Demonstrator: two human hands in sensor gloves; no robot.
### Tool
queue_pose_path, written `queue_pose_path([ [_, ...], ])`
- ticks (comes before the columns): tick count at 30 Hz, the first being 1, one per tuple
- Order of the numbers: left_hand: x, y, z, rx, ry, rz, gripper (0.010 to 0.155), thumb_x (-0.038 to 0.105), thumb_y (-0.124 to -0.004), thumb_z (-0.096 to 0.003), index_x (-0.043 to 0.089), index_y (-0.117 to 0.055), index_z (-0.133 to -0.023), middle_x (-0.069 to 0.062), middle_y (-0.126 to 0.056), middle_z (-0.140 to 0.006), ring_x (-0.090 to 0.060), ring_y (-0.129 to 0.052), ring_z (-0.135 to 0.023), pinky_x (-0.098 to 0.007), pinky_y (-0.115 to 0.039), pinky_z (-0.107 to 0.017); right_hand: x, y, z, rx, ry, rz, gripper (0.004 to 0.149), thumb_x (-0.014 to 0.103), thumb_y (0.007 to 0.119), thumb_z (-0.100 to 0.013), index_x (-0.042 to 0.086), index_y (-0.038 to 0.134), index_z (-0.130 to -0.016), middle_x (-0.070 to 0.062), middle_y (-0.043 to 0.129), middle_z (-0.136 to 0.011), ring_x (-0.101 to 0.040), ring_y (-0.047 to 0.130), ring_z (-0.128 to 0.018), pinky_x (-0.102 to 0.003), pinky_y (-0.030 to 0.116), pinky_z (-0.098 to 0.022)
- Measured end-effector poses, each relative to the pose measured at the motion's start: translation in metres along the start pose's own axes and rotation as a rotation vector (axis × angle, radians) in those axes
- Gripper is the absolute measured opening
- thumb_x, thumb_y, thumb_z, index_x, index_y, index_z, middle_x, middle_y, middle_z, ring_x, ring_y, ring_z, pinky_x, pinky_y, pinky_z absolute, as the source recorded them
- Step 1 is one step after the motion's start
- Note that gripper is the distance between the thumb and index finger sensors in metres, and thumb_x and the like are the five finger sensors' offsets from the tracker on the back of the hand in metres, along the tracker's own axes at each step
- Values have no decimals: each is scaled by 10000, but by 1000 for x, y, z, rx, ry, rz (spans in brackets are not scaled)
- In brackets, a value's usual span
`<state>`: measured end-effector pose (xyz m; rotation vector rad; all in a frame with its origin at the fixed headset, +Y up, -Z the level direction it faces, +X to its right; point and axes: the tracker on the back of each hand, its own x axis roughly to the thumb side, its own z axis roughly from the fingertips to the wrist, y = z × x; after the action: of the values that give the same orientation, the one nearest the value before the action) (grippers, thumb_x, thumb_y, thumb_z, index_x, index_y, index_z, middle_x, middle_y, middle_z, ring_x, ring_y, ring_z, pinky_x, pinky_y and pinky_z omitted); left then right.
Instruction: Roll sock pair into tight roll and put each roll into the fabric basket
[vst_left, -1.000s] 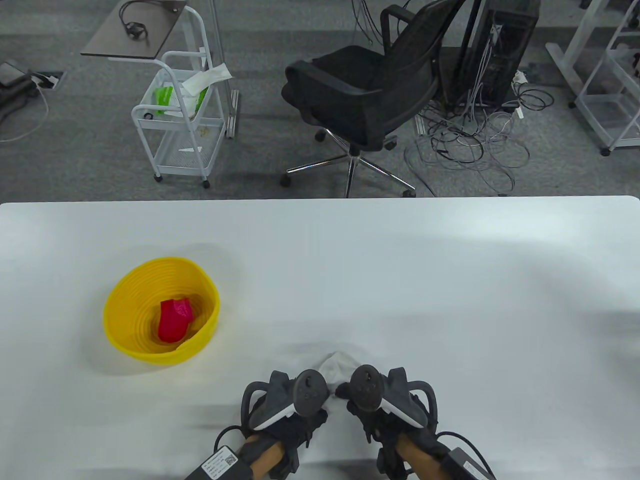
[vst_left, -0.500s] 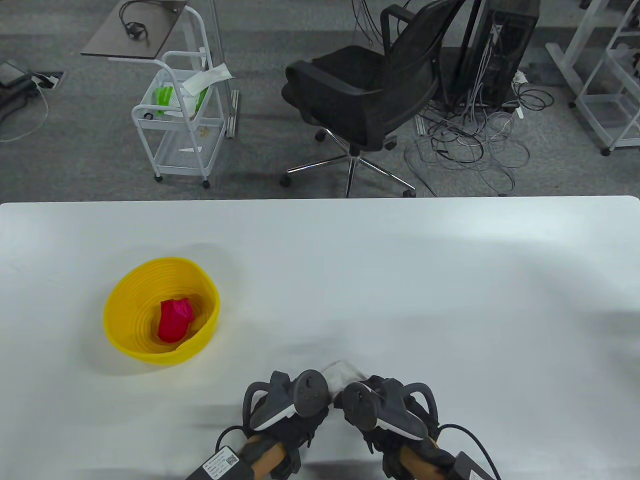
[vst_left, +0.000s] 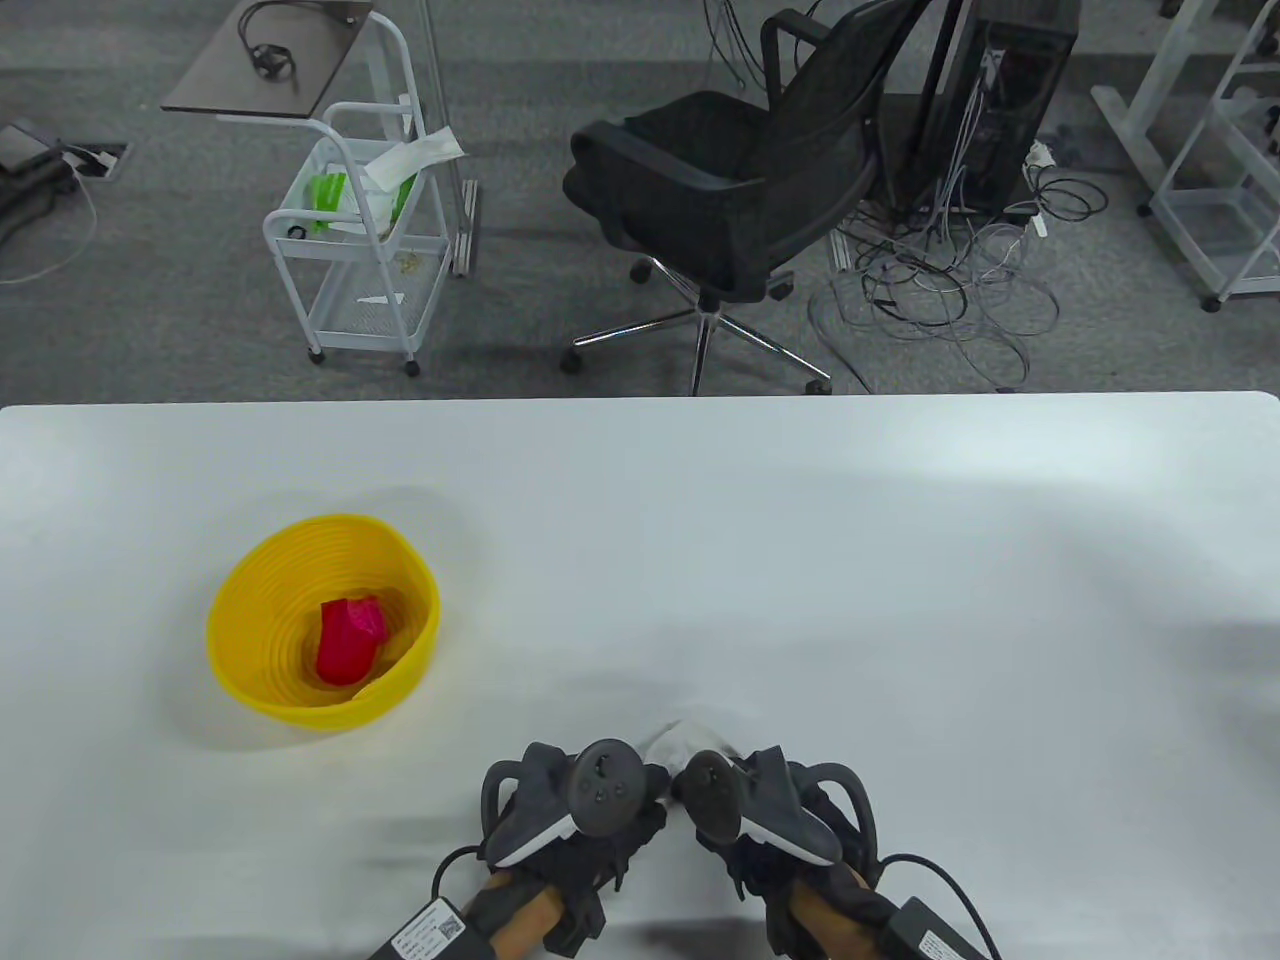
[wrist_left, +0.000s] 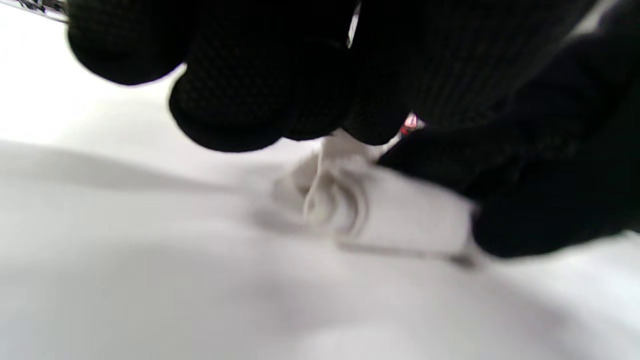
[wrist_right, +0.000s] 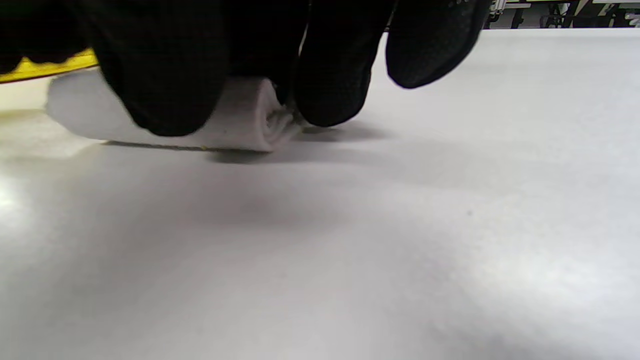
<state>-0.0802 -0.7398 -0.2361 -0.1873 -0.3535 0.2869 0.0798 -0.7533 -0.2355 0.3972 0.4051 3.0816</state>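
A white sock pair (vst_left: 687, 742) lies near the table's front edge, mostly rolled, with only a short tip showing between the two trackers. My left hand (vst_left: 598, 812) and right hand (vst_left: 742, 815) sit side by side over it, fingers curled on the roll. The left wrist view shows the roll's spiral end (wrist_left: 332, 205) under black gloved fingers (wrist_left: 260, 105). In the right wrist view the roll (wrist_right: 242, 125) lies on the table beneath curled fingers (wrist_right: 335, 75). To the left stands the yellow basket (vst_left: 232, 600) with a red sock roll (vst_left: 347, 640) inside.
The white table (vst_left: 900, 560) spreads wide around the hands. Beyond its far edge stand a black office chair (vst_left: 730, 190), a white wire cart (vst_left: 355, 230) and a tangle of cables (vst_left: 940, 280) on the floor.
Both hands have closed in on each other and the right one has shifted left. Less of the white sock shows beyond the trackers than before. The basket has not moved.
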Motion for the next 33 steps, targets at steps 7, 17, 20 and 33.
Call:
queue_pose_path([
  [7, -1, -19, -6, -80, 23, -79, 566, 450, -891, -336, 281, -834, -874, -46, -952, -714, -213, -998, -465, -457, -795, -434, -5, 0, -3, -12, 8, -65, 467, 403, 847, -402, 431, 770, -862, 153, 850, -924, -140, 907, -819, -494, 719, -650],
  [17, 2, -19, -7, -87, 4, -79, 460, 396, -781, -392, 238, -908, -805, -46, -990, -617, -215, -1011, -398, -459, -805, -396, -4, -27, 14, -188, -52, -54, 393, 418, 864, -386, 410, 873, -779, 139, 937, -838, -138, 950, -766, -493, 738, -631],
  [20, 2, -20, -7, -95, 1, -78, 454, 404, -768, -393, 239, -921, -787, -41, -994, -601, -212, -1011, -386, -457, -806, -391, 1, -30, 19, -201, -79, -26, 392, 420, 869, -382, 410, 875, -774, 140, 941, -833, -138, 952, -765, -493, 740, -630],
  [33, -4, -11, -5, -84, 22, 6, 483, 454, -780, -382, 231, -949, -776, -52, -1026, -585, -229, -1037, -368, -459, -820, -374, 5, -10, 10, -11, -57, 49, 491, 453, 889, -367, 420, 798, -849, 147, 863, -929, -162, 904, -836, -512, 717, -646],
])
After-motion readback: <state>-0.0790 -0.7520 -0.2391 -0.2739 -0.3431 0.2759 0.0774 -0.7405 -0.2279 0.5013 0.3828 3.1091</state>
